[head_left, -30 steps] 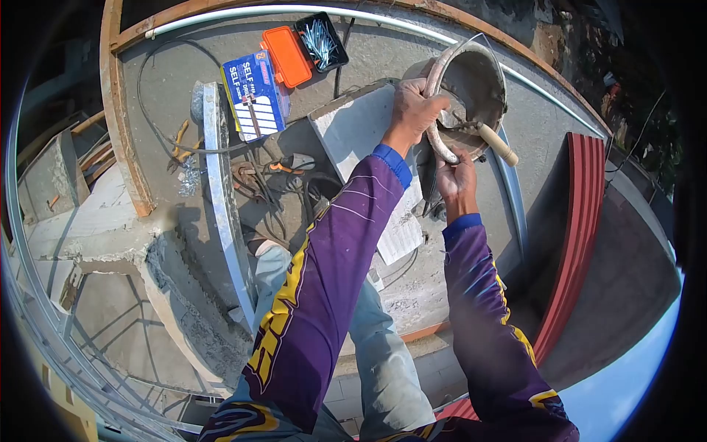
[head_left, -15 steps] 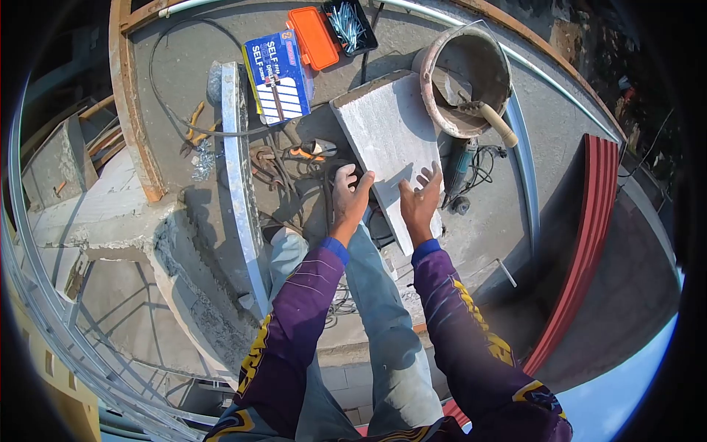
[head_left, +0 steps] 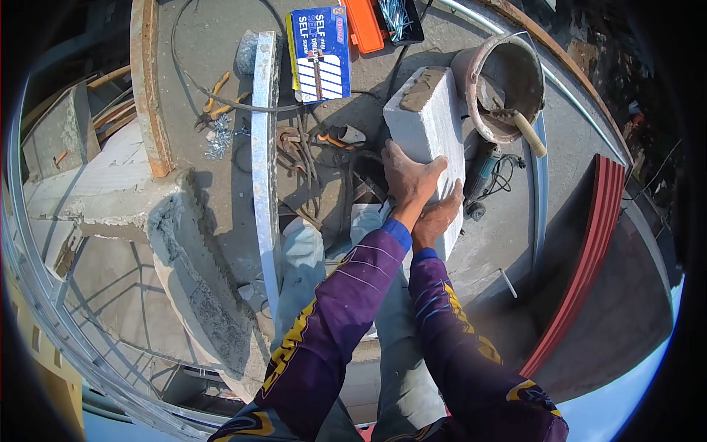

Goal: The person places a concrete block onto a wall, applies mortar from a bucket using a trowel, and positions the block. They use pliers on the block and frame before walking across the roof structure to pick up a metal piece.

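Observation:
A pale block (head_left: 449, 121), with grey mortar on its far end, is tipped up on its side in front of my legs. My left hand (head_left: 412, 177) is wrapped over its left side, thumb across the upper face. My right hand (head_left: 440, 215) lies against the block's near part, just below my left hand and partly behind that wrist; its fingers press on the block. Right of the block's far end is a bucket (head_left: 535, 88) with a wooden-handled trowel (head_left: 529, 134) in it.
A blue screw box (head_left: 320, 55), orange case (head_left: 363, 26), pliers (head_left: 213, 103) and loose screws (head_left: 219, 138) lie at the far left. A metal channel (head_left: 264, 169) runs left of my legs. A grinder (head_left: 484, 175) with its cord lies right of the block. Red sheeting (head_left: 585, 258) stands farther right.
Both hands have come onto the block, which has turned from lying flat to tipped on its side. The view has shifted, so the surroundings appear moved slightly.

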### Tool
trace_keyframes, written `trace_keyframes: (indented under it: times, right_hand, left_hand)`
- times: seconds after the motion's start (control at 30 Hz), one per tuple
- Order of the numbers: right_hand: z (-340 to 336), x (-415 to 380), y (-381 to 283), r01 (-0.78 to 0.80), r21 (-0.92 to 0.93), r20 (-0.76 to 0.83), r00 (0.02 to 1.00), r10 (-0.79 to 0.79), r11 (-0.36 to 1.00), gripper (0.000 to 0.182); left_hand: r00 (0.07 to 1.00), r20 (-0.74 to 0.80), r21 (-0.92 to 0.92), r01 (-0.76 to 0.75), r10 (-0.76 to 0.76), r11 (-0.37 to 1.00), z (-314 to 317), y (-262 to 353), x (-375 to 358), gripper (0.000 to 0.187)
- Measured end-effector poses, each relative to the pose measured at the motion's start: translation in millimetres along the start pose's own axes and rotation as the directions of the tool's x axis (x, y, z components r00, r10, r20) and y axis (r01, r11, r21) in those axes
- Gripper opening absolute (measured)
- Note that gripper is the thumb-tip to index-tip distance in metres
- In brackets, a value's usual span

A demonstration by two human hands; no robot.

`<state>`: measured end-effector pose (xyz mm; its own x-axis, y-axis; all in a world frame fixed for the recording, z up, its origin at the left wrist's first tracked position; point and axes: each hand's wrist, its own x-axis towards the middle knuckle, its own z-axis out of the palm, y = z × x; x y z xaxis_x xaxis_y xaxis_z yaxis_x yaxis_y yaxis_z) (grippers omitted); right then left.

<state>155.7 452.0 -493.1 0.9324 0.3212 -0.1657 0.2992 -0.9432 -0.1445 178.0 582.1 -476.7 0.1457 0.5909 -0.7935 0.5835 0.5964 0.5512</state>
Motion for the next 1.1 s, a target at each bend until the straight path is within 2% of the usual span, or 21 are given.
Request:
trace_keyframes:
  times: [0.07,0.1,0.13,0.17,0.2,0.3,0.37,0.43,0.5,0.57,0.63,0.67,0.73,0.77,0.8,0.83,0.9,0.93,0.97,1.03,1.1]
  right_hand:
    - [-10.3,9.4,17.1,0.086,0.033,-0.015,0.996,-0.086,0.996,0.071]
    - [-18.2,8.6,15.2,-0.032,0.120,0.083,0.996,0.022,0.992,0.072]
    - [-30.6,16.3,5.4,-0.522,0.650,0.487,0.844,0.225,0.552,0.076]
    - [-21.9,32.3,16.5,-0.614,0.693,0.572,0.787,0.230,0.379,0.078]
    - [-23.6,38.6,41.9,-0.591,0.704,0.561,0.803,0.204,0.394,0.079]
    - [-52.3,51.1,95.8,-0.372,0.659,0.468,0.883,0.031,0.654,0.084]
    - [-89.8,67.2,110.1,0.172,0.444,0.411,0.833,-0.370,0.880,0.094]
    - [-125.6,66.7,109.3,0.346,0.229,0.381,0.828,-0.411,0.910,0.102]
    - [-200.3,49.4,-12.5,0.129,0.078,0.546,0.824,-0.150,0.989,0.105]
    - [-228.0,43.8,2.7,0.176,0.125,0.513,0.831,-0.215,0.976,0.104]
    - [-259.5,37.3,-9.6,0.268,0.018,0.507,0.828,-0.240,0.963,0.106]
    - [-274.2,31.4,-21.4,0.408,0.025,0.417,0.826,-0.380,0.913,0.102]
    - [-316.4,13.3,-102.7,0.412,0.116,0.470,0.779,-0.416,0.904,0.099]
    - [-331.1,5.6,-136.0,0.370,0.207,0.545,0.725,-0.421,0.906,0.097]
    - [-334.0,2.9,-147.8,0.560,0.202,0.459,0.670,-0.583,0.803,0.091]
    - [-342.5,-6.7,-178.7,0.593,0.186,0.451,0.657,-0.604,0.784,0.091]
    - [-360.6,-34.8,-253.4,0.489,-0.012,0.670,0.652,-0.356,0.872,0.090]
    - [-357.5,-41.3,-269.8,0.595,0.039,0.645,0.598,-0.475,0.803,0.089]
    - [-352.0,-47.2,-281.1,0.690,0.081,0.618,0.531,-0.579,0.719,0.089]
    - [-333.2,-67.2,-320.1,0.880,0.142,0.483,0.338,-0.808,0.453,0.090]
    - [-312.3,-89.2,-363.6,0.877,0.224,0.553,0.245,-0.797,0.425,0.100]
  left_hand:
    - [0.996,-0.071,0.027,0.047,-0.045,0.999,11.9,18.8,-18.2,0.063]
    - [0.992,-0.122,0.049,0.039,-0.033,0.998,12.7,28.7,-26.5,0.062]
    - [0.983,-0.182,0.075,0.017,-0.003,0.997,20.4,25.2,-30.1,0.066]
    - [0.974,-0.226,0.140,0.020,0.012,0.990,28.7,26.0,-34.8,0.073]
    - [0.986,-0.165,0.050,0.030,-0.021,0.998,20.7,38.7,-44.4,0.077]
    - [0.987,-0.052,-0.075,-0.157,0.153,0.985,18.1,29.9,-71.9,0.071]
    - [0.973,0.056,-0.174,-0.210,0.222,0.962,4.6,24.7,-88.0,0.065]
    - [0.950,0.124,-0.317,-0.235,0.285,0.919,-28.2,16.4,-110.3,0.053]
    - [0.966,0.097,-0.340,-0.196,0.241,0.920,-68.0,9.0,-136.4,0.048]
    - [0.986,0.089,-0.350,-0.103,0.143,0.931,-96.7,-14.7,-162.6,0.051]
    - [0.994,0.059,-0.378,-0.062,0.091,0.924,-131.0,-28.4,-181.5,0.056]
    - [0.995,0.031,-0.390,-0.074,0.094,0.918,-151.8,-29.9,-192.9,0.058]
    - [0.998,-0.020,-0.385,-0.064,0.061,0.921,-173.6,-41.0,-205.0,0.052]
    - [0.987,-0.146,-0.344,-0.117,0.070,0.932,-168.9,-53.8,-211.9,0.040]
    - [0.997,-0.077,-0.400,-0.051,0.022,0.915,-183.1,-51.5,-216.7,0.039]
    - [1.000,-0.002,-0.455,0.026,-0.030,0.890,-197.1,-50.0,-223.1,0.038]
    - [0.991,0.017,-0.536,0.120,-0.132,0.836,-215.8,-40.7,-233.9,0.044]
    - [0.974,0.090,-0.568,0.222,-0.209,0.793,-225.0,-33.9,-238.0,0.045]
    - [0.977,0.099,-0.598,0.209,-0.187,0.774,-227.8,-31.5,-239.4,0.045]
    - [0.969,0.167,-0.777,0.243,-0.181,0.580,-225.8,-32.9,-242.4,0.044]
    - [0.951,0.237,-0.823,0.305,-0.199,0.480,-244.3,-24.3,-240.9,0.051]
